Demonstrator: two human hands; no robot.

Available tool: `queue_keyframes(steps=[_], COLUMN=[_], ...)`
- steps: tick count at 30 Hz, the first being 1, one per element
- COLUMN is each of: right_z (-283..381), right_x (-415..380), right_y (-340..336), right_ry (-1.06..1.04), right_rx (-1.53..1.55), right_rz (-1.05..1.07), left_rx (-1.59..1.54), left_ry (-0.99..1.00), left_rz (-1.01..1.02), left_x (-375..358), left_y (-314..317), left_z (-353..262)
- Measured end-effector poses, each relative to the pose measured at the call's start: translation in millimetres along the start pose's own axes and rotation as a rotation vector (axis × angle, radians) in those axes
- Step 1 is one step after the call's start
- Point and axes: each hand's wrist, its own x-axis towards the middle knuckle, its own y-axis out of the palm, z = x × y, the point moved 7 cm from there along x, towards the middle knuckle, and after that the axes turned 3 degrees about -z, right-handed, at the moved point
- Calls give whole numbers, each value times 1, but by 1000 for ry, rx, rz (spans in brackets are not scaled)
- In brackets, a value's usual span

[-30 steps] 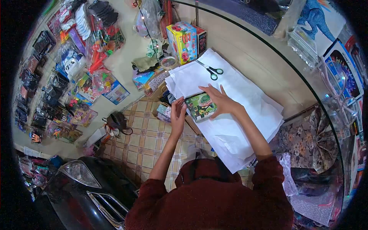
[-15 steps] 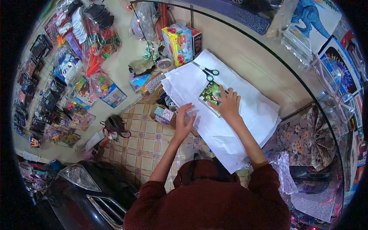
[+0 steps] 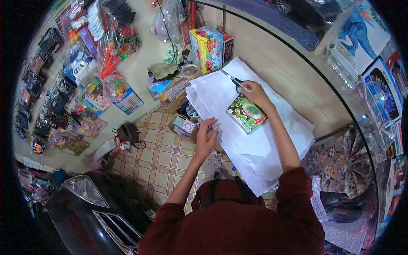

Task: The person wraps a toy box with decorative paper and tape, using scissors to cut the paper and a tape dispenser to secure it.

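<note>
Scissors with dark handles (image 3: 228,76) lie on the white paper sheets (image 3: 212,93), blades toward the upper left. My right hand (image 3: 255,94) has its fingers curled round the handles, hiding part of them. Just below that hand, a small green printed box (image 3: 243,114) rests flat on the paper. At the paper's left edge is my left hand (image 3: 206,142), fingers apart and holding nothing, with the fingertips close to the edge.
Behind the paper stands a yellow and blue printed box (image 3: 207,49), with a roll of tape (image 3: 189,71) beside it. An open carton (image 3: 185,126) sits under the left edge. A curved glass edge (image 3: 314,59) runs along the right. A black vehicle front (image 3: 89,212) is at lower left.
My right hand has moved from the green box up to the scissors' handles, uncovering the box's top. My left hand has barely moved. The whole view has shifted slightly.
</note>
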Motion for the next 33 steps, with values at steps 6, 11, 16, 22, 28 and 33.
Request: queue_keyframes(steps=[6,11,16,22,28,33], right_z=[-38,-54,-47,-37,-32,-34], right_x=[34,55,56,58,37,-23], right_y=[24,36,39,23,-38,-62], right_ry=[234,169,190,211,164,378], right_rx=[-318,-500,-511,-556,-297,157], right_rz=[141,125,140,91,-66,84], left_rx=[-84,13,19,54,-3,6], left_ry=[-80,-93,-96,-30,-60,-13], left_rz=[30,91,101,106,92,23], left_x=[-6,-2,0,5,4,1], left_y=[-6,-8,-5,1,12,19], left_z=[24,20,21,17,12,22])
